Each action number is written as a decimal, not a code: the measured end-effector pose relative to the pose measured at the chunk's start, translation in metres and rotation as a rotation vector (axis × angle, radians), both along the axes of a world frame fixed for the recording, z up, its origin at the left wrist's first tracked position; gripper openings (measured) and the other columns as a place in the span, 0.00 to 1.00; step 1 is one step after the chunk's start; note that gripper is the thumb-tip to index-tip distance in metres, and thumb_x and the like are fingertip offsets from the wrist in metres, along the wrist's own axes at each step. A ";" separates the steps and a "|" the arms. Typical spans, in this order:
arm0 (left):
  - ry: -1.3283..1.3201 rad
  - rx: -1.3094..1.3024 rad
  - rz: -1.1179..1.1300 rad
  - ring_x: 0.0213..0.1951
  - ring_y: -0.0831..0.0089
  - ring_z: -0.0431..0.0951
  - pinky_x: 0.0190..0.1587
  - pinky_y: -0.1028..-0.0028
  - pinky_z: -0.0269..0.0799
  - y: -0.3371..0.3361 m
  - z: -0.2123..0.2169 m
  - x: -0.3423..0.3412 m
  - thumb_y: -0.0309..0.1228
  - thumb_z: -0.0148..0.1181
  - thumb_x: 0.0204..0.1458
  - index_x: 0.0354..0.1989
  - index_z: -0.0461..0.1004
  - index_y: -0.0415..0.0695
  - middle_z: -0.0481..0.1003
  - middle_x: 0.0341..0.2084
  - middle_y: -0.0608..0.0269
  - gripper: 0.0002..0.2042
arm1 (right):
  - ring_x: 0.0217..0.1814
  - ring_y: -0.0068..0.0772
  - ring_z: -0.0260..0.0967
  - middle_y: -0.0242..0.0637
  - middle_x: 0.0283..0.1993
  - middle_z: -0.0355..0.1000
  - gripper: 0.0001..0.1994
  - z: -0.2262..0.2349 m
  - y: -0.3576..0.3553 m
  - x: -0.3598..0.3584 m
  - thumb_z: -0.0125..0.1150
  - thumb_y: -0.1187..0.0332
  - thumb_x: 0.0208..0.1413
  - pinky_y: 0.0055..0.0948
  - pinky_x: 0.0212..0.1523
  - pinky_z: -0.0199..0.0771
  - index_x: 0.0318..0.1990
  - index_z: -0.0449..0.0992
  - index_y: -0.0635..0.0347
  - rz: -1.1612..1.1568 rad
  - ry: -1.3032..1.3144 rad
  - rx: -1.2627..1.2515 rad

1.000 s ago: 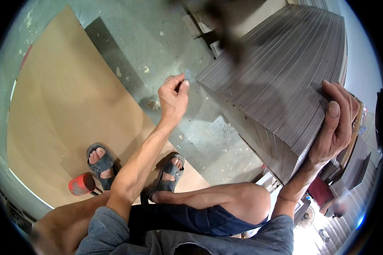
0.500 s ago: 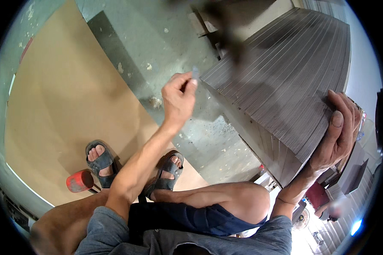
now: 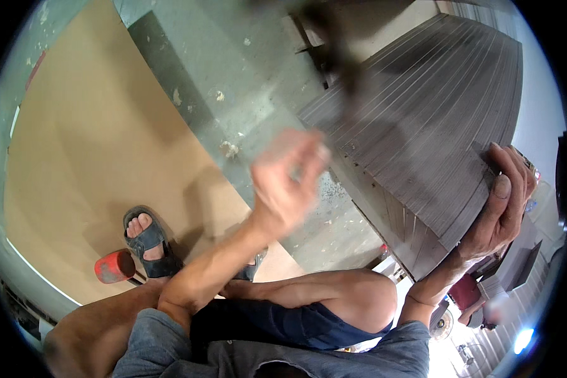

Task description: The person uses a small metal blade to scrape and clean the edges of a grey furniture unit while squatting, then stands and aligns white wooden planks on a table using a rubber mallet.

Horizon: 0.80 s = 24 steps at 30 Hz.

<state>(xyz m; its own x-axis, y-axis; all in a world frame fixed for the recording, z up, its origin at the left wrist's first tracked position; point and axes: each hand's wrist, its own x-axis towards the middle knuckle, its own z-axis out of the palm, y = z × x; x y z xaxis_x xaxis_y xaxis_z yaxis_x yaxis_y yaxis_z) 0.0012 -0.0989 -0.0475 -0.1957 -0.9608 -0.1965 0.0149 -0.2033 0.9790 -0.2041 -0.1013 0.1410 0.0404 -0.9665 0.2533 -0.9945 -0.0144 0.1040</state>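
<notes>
My left hand (image 3: pixel 286 183) is in mid-picture, smeared by motion, thumb and fingertips pinched together close to the left edge of a stack of thin grey boards (image 3: pixel 416 120). Whatever sits in the pinch is too blurred to make out. At the stack's right side my right hand (image 3: pixel 503 205) rests against the near corner, fingers stretched along the edge and thumb apart from them. The boards lie close together, their long edges showing as fine lines.
A large tan sheet (image 3: pixel 94 138) lies on the grey-green floor (image 3: pixel 233 82), under my sandals (image 3: pixel 148 242). A red-headed mallet (image 3: pixel 114 267) lies beside my left foot. At the lower right are another person (image 3: pixel 479 309) and a round fan (image 3: pixel 443 322). A dark blurred shape hangs at the top.
My left hand has moved right and slightly down, toward the boards; a small bluish piece showed at its fingertips before. My right hand stays at the stack's corner.
</notes>
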 end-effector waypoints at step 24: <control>-0.086 0.294 0.015 0.31 0.81 0.73 0.35 0.80 0.69 -0.007 -0.089 -0.014 0.22 0.60 0.55 0.44 0.78 0.32 0.77 0.29 0.65 0.10 | 0.52 0.35 0.68 0.41 0.43 0.78 0.16 0.006 -0.001 0.008 0.51 0.62 0.63 0.37 0.59 0.61 0.43 0.82 0.62 -0.049 -0.021 -0.025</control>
